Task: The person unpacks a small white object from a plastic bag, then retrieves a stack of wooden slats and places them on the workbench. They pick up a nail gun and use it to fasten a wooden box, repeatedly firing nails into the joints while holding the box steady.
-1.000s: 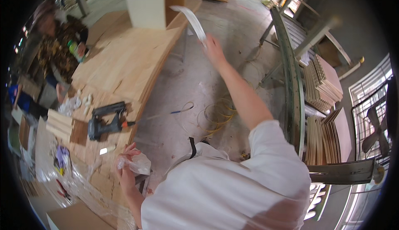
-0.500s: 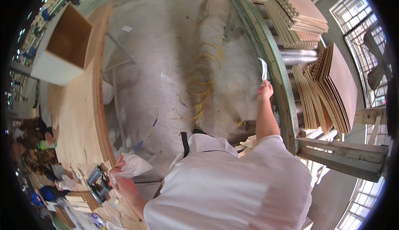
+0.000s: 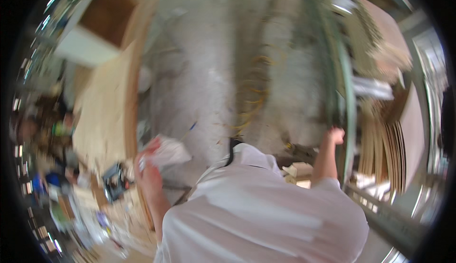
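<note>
My left hand [image 3: 150, 170] is closed around a white plastic bag [image 3: 172, 152], which sticks out toward the right from the fingers. It is beside the edge of the wooden table [image 3: 102, 113]. My right hand [image 3: 336, 135] reaches out on the right, close to a green metal rail [image 3: 348, 120]. Its fingers look curled closed but are blurred, and whatever they hold cannot be made out. A dark nail gun [image 3: 114, 182] lies on the table next to my left hand.
An open white box [image 3: 88, 47] with a brown inside stands on the table's far end. Stacked wooden panels [image 3: 389, 139] fill the right side beyond the rail. A coiled yellow hose [image 3: 256, 104] lies on the floor. People blur at the far left.
The whole view has shifted and blurred with head motion. My right hand sits lower and nearer the rail; the white strip it held no longer shows clearly. The left hand keeps the bag.
</note>
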A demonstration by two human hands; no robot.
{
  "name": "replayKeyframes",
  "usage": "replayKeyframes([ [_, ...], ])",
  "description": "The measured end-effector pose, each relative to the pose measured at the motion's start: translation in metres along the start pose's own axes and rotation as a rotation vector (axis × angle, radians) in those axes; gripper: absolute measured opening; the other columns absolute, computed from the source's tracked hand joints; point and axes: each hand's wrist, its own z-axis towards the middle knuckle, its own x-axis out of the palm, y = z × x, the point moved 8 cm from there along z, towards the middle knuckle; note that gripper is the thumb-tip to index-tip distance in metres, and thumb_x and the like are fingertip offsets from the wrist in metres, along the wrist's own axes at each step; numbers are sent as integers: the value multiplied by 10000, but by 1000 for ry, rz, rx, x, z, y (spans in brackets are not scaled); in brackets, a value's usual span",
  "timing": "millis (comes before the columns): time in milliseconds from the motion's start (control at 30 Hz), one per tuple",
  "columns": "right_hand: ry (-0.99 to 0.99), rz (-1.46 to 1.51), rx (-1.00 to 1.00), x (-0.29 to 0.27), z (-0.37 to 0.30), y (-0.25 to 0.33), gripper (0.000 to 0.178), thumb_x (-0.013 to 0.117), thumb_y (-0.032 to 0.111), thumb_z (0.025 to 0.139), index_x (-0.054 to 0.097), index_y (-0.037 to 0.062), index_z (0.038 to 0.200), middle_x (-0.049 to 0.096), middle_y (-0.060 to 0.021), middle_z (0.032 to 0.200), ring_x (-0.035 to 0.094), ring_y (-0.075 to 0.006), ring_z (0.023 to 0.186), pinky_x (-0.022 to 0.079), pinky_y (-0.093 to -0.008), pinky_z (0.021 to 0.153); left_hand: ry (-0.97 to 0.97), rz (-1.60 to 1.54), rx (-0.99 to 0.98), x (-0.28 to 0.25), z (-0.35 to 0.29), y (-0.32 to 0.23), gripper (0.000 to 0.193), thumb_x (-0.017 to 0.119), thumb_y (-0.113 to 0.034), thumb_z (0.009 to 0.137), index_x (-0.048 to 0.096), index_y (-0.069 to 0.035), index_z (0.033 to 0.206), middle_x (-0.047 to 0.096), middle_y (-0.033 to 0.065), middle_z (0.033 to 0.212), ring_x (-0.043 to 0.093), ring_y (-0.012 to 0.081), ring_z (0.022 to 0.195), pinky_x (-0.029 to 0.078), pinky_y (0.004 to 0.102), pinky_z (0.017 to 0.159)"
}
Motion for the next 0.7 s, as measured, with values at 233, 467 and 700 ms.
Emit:
replayKeyframes([
  [233, 1345, -711, 493, 56, -294, -159, 159, 593, 191, 829, 571, 97, 957, 515, 11, 737, 477, -101, 609, 390, -238, 509, 64, 116, 119, 26, -20, -44, 149, 466, -20, 863, 606, 2, 908, 631, 145, 1078, 515, 263, 1147, 329, 397, 1014],
  [467, 3025, -1115, 310, -110, -665, -146, 202, 523, 223, 905, 635, 64, 961, 582, 15, 830, 511, -71, 694, 429, -223, 621, -245, 453, 253, -53, -75, -70, 214, 521, 31, 794, 656, -54, 936, 611, 80, 1122, 449, 226, 1138, 341, 346, 963],
  [700, 3468, -1839, 491, -299, -719, -166, 163, 579, 195, 845, 630, 75, 943, 570, 25, 810, 507, -66, 711, 422, -219, 651, -567, 758, 161, -161, -177, -70, 378, 583, 88, 719, 679, -131, 1012, 512, 38, 1069, 445, 199, 1031, 360, 293, 873],
])
